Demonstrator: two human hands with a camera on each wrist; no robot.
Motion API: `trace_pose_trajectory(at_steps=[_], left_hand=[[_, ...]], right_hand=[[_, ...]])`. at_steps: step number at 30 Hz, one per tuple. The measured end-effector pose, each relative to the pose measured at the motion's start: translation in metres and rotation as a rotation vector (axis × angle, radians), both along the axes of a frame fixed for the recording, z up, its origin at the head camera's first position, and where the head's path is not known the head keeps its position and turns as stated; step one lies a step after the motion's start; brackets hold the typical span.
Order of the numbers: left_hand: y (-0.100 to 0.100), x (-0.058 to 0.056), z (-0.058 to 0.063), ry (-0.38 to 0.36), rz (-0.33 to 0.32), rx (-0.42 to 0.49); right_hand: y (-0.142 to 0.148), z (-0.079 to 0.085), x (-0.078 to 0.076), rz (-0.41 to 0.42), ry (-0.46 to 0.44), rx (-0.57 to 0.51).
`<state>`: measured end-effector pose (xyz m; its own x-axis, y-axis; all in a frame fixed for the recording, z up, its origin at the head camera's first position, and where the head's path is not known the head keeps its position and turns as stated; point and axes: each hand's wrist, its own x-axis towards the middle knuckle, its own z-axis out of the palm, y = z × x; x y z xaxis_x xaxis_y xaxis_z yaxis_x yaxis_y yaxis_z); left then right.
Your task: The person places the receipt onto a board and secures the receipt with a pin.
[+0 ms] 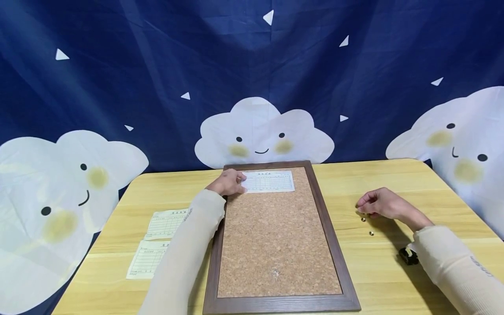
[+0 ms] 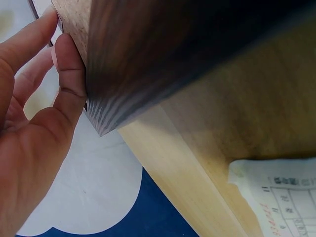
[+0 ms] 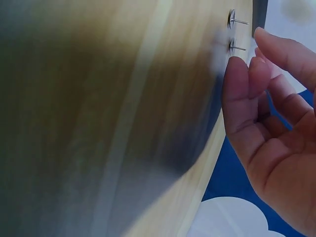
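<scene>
Printed form: a ruled paper slip (image 1: 271, 181) lies flat across the top of the corkboard (image 1: 277, 245), inside its dark wooden frame (image 1: 281, 302); no tack shows in it.
Left hand: this hand (image 1: 229, 182) reaches over the frame, thumb and forefinger spread, their tips resting on the form's left end without curling round it.
Thumbtacks: two brass tacks (image 1: 371, 233) sit on the table right of the board; the wrist view shows their pins pointing away from the tabletop.
Right hand: the other hand (image 1: 383, 204) is just beside the tacks, fingertips drawn close; I cannot tell whether they pinch one.
Step in hand: apparently, steadying the form while a tack is collected.
Next move: it would call for a tack gripped by its head, pin clear of the skin, with the form kept from sliding.
Spare forms: two more slips (image 1: 146, 260) lie left of the board, partly behind the left sleeve (image 1: 185, 258).
Backdrop: a navy cloth (image 1: 236, 52) with smiling clouds.
</scene>
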<state>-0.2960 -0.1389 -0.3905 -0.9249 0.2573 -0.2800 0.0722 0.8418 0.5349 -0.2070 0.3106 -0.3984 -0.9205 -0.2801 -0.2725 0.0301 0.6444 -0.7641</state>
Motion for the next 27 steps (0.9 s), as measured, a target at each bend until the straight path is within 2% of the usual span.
trace_pose_trajectory(at_steps=[14, 22, 27], left_hand=[[0.0006, 0.0011, -0.0002, -0.018, 0.011, 0.021], [0.0008, 0.0019, 0.0001, -0.002, 0.0, 0.007], [0.0013, 0.0022, 0.0005, -0.024, 0.018, 0.021]], right_hand=[[0.0039, -0.0038, 0.0022, 0.027, 0.012, 0.028], [0.0043, -0.0048, 0.0028, 0.007, 0.004, 0.06], [0.004, -0.0033, 0.0028, -0.007, -0.005, 0.069]])
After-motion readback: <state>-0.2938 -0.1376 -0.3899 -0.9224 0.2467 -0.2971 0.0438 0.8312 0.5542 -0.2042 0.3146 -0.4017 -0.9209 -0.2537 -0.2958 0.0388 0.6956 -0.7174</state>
